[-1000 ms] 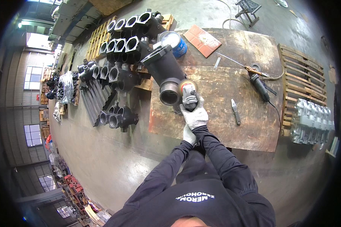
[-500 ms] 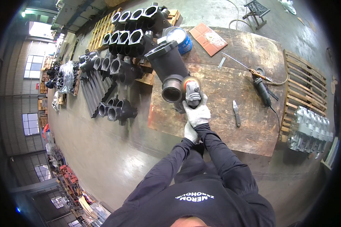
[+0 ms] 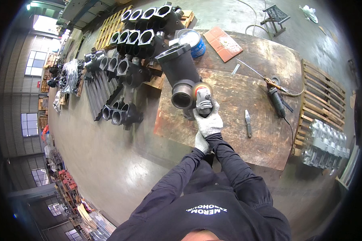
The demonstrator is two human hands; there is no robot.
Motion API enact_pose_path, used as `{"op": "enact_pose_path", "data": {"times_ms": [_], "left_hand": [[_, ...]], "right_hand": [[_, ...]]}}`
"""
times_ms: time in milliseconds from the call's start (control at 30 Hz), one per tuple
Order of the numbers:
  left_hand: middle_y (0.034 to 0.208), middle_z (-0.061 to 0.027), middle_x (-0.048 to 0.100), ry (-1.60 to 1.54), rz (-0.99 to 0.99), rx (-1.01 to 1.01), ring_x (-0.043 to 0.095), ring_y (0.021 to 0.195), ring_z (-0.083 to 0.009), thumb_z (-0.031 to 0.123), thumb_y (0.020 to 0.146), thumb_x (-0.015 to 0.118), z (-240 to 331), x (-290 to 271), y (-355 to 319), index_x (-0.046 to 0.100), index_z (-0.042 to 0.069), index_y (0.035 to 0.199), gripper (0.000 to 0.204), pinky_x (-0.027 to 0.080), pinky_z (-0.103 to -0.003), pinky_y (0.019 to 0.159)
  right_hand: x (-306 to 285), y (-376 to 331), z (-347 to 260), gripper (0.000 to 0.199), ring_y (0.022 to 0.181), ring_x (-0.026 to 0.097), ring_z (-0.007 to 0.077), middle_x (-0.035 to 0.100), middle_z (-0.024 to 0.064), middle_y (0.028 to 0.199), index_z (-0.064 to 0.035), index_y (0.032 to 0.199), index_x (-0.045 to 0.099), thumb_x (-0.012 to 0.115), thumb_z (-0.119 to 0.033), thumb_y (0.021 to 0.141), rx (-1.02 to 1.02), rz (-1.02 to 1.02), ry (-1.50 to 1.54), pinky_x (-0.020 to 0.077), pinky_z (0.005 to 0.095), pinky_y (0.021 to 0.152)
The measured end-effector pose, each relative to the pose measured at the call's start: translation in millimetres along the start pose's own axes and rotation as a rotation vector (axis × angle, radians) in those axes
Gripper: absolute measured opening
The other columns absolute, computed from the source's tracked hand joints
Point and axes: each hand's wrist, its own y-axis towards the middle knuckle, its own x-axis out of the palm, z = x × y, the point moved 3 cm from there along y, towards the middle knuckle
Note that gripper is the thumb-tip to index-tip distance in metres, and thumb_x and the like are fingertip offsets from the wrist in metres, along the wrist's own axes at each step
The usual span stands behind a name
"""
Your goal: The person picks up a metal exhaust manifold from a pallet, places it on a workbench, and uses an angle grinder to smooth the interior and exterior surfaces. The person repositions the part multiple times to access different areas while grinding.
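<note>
My right hand (image 3: 210,123), in a white knit glove, is closed round the front of an angle grinder (image 3: 204,103). Nearer to me, my left hand (image 3: 202,142), gloved alike, is closed at the grinder's rear, where the tool's body is mostly hidden. The grinder's round orange disc (image 3: 200,88) looks blurred and sits right beside the round port of a black cast valve body (image 3: 181,74); I cannot tell whether they touch. This casting lies on the worn wooden tabletop (image 3: 229,128), its flanged end pointing away to the upper left.
Right of my hands lie a putty knife (image 3: 248,123), a second grinder (image 3: 275,98) with a cord, and a torch (image 3: 265,78). A blue can (image 3: 195,43) and an orange-red board (image 3: 223,44) stand behind. Rows of black castings (image 3: 136,38) are at left, a pallet (image 3: 321,92) at right.
The view has shifted slightly. Both hands keep their hold on the grinder, its head staying next to the casting's round port with hardly any movement.
</note>
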Motion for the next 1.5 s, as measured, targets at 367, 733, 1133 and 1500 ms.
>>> {"op": "enact_pose_path", "data": {"times_ms": [367,733,1133,1500], "left_hand": [[0.141,-0.0146,0.059,-0.125,-0.049,0.001,0.056,0.130,-0.0328,0.035,0.107,0.038,-11,3,22,0.054,0.004,0.140,0.048,0.042,-0.048,0.112],[0.138,-0.0128,0.061,-0.202,-0.042,0.041,0.057,0.127,-0.0303,0.037,0.106,0.042,-6,0,-6,0.054,0.005,0.140,0.048,0.043,-0.046,0.112],[0.143,-0.0126,0.058,-0.028,-0.302,0.053,0.053,0.132,-0.0295,0.034,0.108,0.037,-15,-5,48,0.047,0.005,0.146,0.048,0.040,-0.044,0.114],[0.149,-0.0123,0.052,0.098,-0.258,0.072,0.047,0.138,-0.0300,0.034,0.109,0.029,-4,7,10,0.045,0.006,0.148,0.051,0.037,-0.045,0.116]], "right_hand": [[-8,18,-4,0.086,0.093,0.071,0.0437,0.071,0.0245,0.104,-0.0188,0.146,0.034,0.081,-0.048,0.079,-0.015,-0.056,0.006,0.0562,0.0489,0.082],[-4,-5,-11,0.086,0.093,0.072,0.0424,0.071,0.0249,0.105,-0.0190,0.144,0.035,0.084,-0.045,0.078,-0.103,-0.076,0.032,0.0571,0.0472,0.080],[3,21,-6,0.085,0.097,0.071,0.0427,0.071,0.0246,0.109,-0.0140,0.144,0.036,0.079,-0.049,0.080,0.030,-0.019,-0.046,0.0558,0.0470,0.084],[-3,9,-19,0.087,0.095,0.071,0.0427,0.070,0.0261,0.106,-0.0132,0.143,0.032,0.082,-0.045,0.079,-0.073,0.017,-0.063,0.0565,0.0478,0.083]]}}
